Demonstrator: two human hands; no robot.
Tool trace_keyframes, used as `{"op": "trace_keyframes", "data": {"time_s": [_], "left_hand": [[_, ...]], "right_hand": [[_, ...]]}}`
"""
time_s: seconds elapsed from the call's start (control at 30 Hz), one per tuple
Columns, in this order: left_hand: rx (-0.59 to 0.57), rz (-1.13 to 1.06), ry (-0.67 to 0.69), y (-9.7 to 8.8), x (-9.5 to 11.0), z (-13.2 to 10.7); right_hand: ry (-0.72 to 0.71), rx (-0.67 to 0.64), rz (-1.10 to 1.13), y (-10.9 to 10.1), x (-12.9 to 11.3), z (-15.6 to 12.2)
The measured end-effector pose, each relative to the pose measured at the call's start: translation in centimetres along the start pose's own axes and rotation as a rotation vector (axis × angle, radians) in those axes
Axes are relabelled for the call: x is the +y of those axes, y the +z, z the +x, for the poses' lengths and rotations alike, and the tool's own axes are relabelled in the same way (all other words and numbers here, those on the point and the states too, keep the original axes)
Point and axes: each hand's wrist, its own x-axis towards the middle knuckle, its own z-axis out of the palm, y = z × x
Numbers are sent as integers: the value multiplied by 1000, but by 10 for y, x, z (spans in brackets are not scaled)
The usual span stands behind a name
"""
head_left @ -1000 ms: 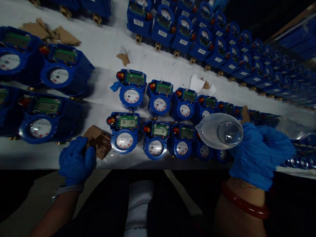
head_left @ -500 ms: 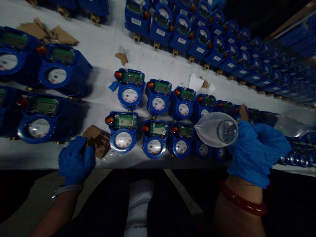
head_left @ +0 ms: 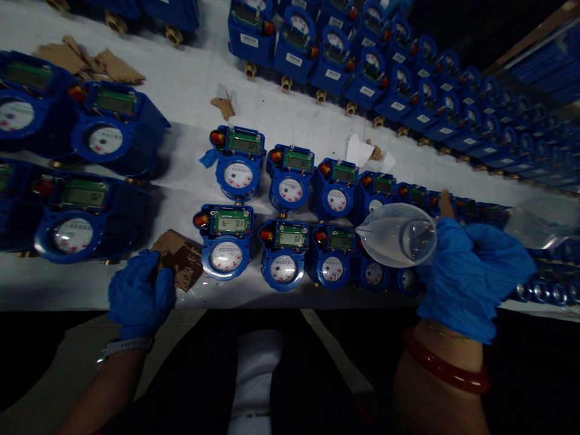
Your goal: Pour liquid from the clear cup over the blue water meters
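Two rows of blue water meters lie on the white table in front of me. My right hand [head_left: 473, 278], in a blue glove, is closed round a clear plastic pouring cup [head_left: 396, 234] with liquid in it, held over the meters at the right end of the near row. My left hand [head_left: 140, 293], also in a blue glove, rests at the table's near edge with its fingers on a torn piece of brown cardboard [head_left: 180, 258]. Just right of the cardboard lies the nearest meter [head_left: 225, 240], its green display lit.
Larger blue meters [head_left: 77, 211] crowd the table's left side. A long row of meters [head_left: 362, 66] runs along the far edge. Cardboard scraps [head_left: 90, 60] and white paper bits [head_left: 362, 151] lie between. A clear plastic bag [head_left: 544, 220] sits at the right.
The display on the nearest meter has changed its reading. The cup in my right hand has drifted slightly left and up. My left hand has stayed on the cardboard.
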Motion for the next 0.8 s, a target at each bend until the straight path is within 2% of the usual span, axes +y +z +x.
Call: {"op": "trace_keyframes", "data": {"time_s": [0.8], "left_hand": [[-26, 3, -40, 3, -3, -1]], "right_hand": [[33, 25, -22, 0, -18, 1]]}}
